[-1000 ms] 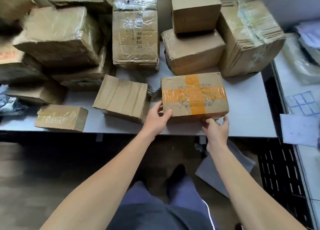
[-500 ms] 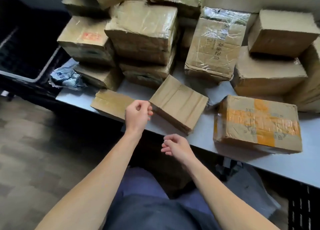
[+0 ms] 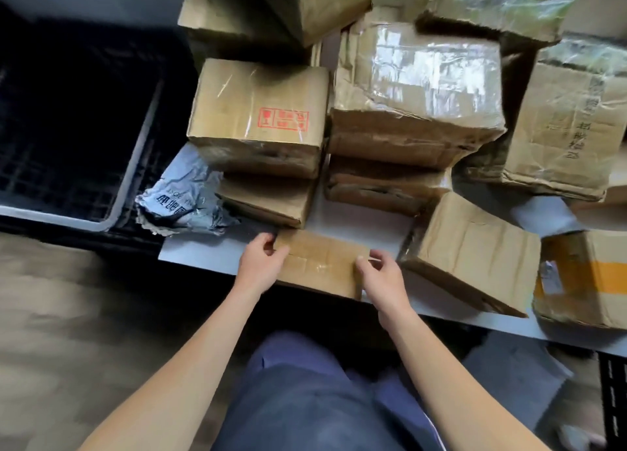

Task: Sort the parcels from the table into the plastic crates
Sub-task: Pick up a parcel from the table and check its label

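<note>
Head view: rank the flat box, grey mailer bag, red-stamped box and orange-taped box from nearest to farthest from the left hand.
1. flat box: right in front, gripped by the left hand.
2. grey mailer bag: just behind, to the left.
3. red-stamped box: farther back, top of a stack.
4. orange-taped box: far right.

At 3 o'clock the orange-taped box point(image 3: 583, 281) runs off my frame, at 9 o'clock the black crate point(image 3: 135, 151) likewise, stacked boxes point(image 3: 305, 2) at 12 o'clock cropped, grey mailer bag point(image 3: 183, 196) print too blurred for me to read, flat parcel point(image 3: 322, 264) ends hidden by the left hand point(image 3: 261, 264) and right hand point(image 3: 381, 277).
</note>
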### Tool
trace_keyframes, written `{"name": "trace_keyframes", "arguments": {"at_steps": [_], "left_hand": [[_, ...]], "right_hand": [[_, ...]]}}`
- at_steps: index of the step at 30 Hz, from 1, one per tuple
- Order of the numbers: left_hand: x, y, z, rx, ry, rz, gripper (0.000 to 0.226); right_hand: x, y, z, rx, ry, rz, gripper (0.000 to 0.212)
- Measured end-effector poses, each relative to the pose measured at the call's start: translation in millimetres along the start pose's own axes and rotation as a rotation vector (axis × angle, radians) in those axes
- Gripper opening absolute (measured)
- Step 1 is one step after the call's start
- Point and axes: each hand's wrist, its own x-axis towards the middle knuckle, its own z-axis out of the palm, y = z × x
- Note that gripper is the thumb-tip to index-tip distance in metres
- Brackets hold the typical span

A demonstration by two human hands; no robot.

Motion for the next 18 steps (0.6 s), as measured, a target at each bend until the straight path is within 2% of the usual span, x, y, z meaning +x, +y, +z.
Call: {"name": "trace_keyframes", "arguments": {"at_steps": [2, 4, 8, 10, 13, 15, 18], "left_hand": [[6, 1, -1, 0.057, -0.088, 0.015, 0.027], [8, 0, -3, 0.056, -0.110, 0.019, 0.020], [9, 1, -6, -0.039, -0.162, -0.012, 0.015], [3, 2, -4, -0.181, -0.141, -0.021, 0.021], [-7, -2, -3, -0.364, -0.071, -0.011, 0.031], [-13, -5, 0, -0.383, -0.037, 0.016, 0.028], [-17, -10, 5, -0.350, -0.027, 0.056, 0.023]], "right_hand": [[-2, -1, 4, -0.067, 0.023, -0.023, 0.043], [-4, -1, 4, -0.107, 0.042, -0.032, 0.044], [-10, -7, 2, -0.045, 0.071, -0.041, 0.032], [-14, -9, -2, 0.047, 0.139, -0.101, 0.020], [-18, -12, -9, 0.135, 0.200, -0.210, 0.026], [-19, -8, -9, 0.137, 0.222, -0.275, 0.027], [-20, -2, -7, 0.108, 0.221, -0.269, 0.023]]}}
